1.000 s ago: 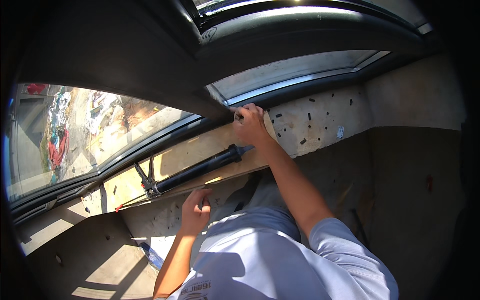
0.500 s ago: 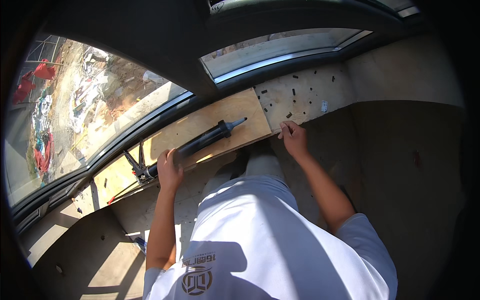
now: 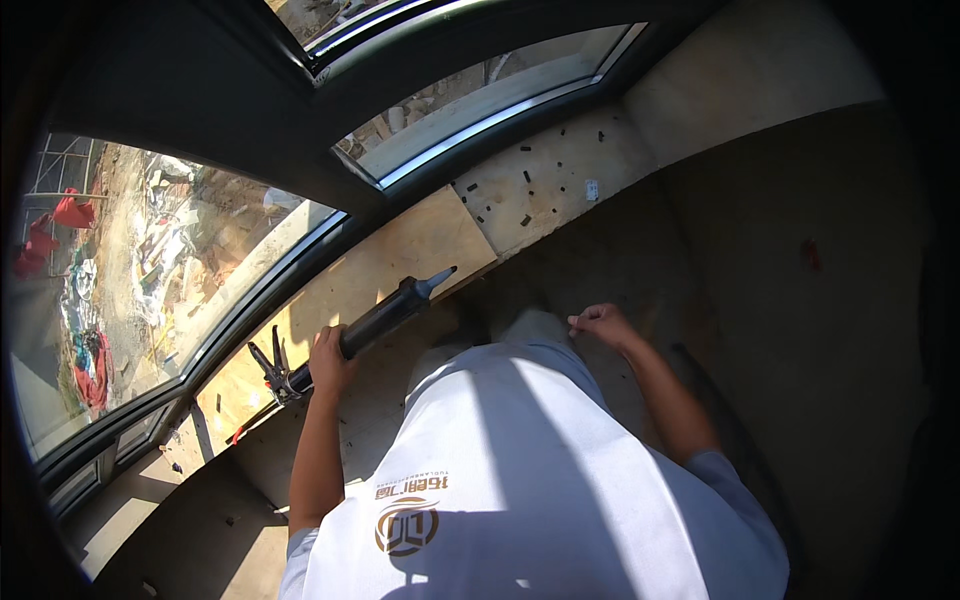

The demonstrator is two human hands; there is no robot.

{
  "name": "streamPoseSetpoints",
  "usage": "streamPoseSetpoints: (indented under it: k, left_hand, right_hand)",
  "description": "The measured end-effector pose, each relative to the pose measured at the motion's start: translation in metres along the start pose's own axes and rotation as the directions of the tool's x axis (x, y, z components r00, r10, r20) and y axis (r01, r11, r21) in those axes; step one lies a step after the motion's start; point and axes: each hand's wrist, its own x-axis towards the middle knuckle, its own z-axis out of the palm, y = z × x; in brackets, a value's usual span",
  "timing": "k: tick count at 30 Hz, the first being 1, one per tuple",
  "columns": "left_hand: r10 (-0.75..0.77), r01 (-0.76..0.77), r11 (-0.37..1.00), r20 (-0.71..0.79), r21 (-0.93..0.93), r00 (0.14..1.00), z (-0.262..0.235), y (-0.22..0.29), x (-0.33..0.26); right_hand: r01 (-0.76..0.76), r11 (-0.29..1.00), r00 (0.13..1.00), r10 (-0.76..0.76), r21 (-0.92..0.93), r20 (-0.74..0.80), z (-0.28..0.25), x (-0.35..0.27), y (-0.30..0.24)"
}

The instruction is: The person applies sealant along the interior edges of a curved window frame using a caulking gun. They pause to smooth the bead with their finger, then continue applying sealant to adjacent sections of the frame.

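My left hand (image 3: 331, 362) is wrapped around the black barrel of a caulking gun (image 3: 384, 320). The gun lies aslant along the front edge of a plywood board (image 3: 425, 240), its grey nozzle (image 3: 436, 283) pointing up and to the right. Its metal handle and trigger (image 3: 272, 366) stick out left of my hand. Out over the dark floor, right of my knees, my right hand (image 3: 606, 325) is closed with fingertips pinched together. Whatever may be between those fingertips is too small to make out.
Several small black pieces (image 3: 526, 221) and a small white tag (image 3: 592, 190) are scattered on the pale sill (image 3: 600, 160). Dark window frames (image 3: 215, 90) and glass run along the far side and left. Something red (image 3: 237, 435) pokes out by the board's lower left end.
My right hand has come away from the sill's edge, back toward my body. The caulking gun has shifted toward the board's front edge, still in my left hand. The view has turned.
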Motion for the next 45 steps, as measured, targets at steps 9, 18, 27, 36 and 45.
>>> streamPoseSetpoints:
  k: [9,18,27,36,45]
  left_hand:
    - [-0.283,0.266,0.959,-0.288,-0.097,0.915,-0.076,0.088,-0.097]
    - [-0.393,0.245,0.919,-0.665,-0.310,0.635,-0.169,0.199,-0.184]
    - [-0.762,-0.175,0.343,-0.383,-0.923,0.522,-0.152,0.321,-0.195]
    - [-0.647,-0.180,-0.285,0.050,-0.942,0.761,-0.091,0.414,-0.135]
    - [-0.319,0.235,-0.468,0.411,-0.852,0.854,-0.039,0.501,-0.113]
  right_hand:
    - [0.236,0.926,0.968,-0.199,-0.295,0.152,0.015,0.024,0.021]
    - [0.331,0.901,0.930,-0.261,-0.281,0.260,-0.009,-0.028,0.109]
    - [0.295,0.937,0.699,-0.080,-0.185,0.710,-0.018,-0.061,0.117]
    - [0.777,0.629,0.590,-0.740,-0.021,-0.324,-0.070,-0.061,0.067]
    - [0.823,0.460,0.343,-0.870,-0.333,-0.355,-0.188,-0.112,0.078]
